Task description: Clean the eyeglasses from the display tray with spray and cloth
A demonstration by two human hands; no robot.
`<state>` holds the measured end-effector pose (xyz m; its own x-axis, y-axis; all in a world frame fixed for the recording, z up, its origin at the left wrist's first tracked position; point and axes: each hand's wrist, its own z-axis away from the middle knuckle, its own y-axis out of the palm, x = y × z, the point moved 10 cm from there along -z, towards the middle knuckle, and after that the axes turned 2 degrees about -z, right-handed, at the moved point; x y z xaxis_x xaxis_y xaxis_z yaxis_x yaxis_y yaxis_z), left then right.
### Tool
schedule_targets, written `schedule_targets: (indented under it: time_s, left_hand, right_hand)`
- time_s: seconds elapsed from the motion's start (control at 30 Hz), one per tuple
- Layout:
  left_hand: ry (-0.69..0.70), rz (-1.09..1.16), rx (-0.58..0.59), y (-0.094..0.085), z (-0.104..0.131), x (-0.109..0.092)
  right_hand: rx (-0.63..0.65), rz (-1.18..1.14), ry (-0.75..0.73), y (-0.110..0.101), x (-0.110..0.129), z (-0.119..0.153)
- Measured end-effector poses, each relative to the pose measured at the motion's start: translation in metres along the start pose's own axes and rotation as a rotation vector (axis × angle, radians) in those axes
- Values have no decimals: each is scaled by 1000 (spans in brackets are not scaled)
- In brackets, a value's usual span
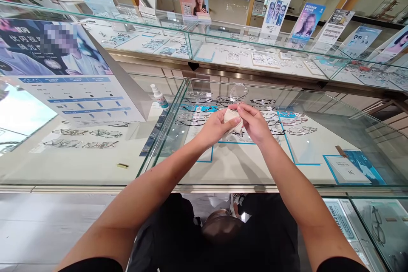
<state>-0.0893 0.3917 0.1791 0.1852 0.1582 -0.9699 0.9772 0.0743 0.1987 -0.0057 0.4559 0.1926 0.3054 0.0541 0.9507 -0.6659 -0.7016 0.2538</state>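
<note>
Above the glass display case, my left hand (216,126) is closed around a crumpled cream-coloured cloth (232,115), its thumb pressed across the front. Close beside it, my right hand (254,122) has its fingertips pinched together at the cloth's upper right edge. What that pinch holds is hidden by the fingers. Just above both hands shows a thin round rim (239,92); whether it is held or lies beyond them, I cannot tell. Beneath the hands, rows of eyeglasses (196,115) lie inside the case under the glass.
On the glass counter to the left stand a spray bottle (159,96) and a large folded sign (79,97). A glass edge (162,136) runs between the two cases. Behind is a higher display counter (223,66) with several upright cards. A stool (221,225) is below me.
</note>
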Motion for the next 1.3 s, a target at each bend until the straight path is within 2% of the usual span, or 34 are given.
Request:
schedule_targets:
  time_s: [0.1,0.3,0.53,0.73,1.0,1.2,1.3]
  left_hand:
    - [40,-28,-25,-1,1,-4]
    - [82,-95,-39,-2,0,-7]
    - [29,-40,88,-1,-4,0]
    - [20,-58,140,2,0,-6]
    - [21,-69,36,-2,-3,-1]
    - [51,-53,25,2,-2,-7]
    - [72,-22,-6,-2,-3,-7]
  right_hand:
    - [28,0,-28,5,2,1]
    - [15,52,23,7,0,2]
    - [4,-32,84,-1,-8,0]
    - [-23,-64,71,-7,-5,-2]
    - [3,-65,92,4,-7,3]
    - [35,-5,43,13,-1,5]
    - [64,-8,26,16,-2,5]
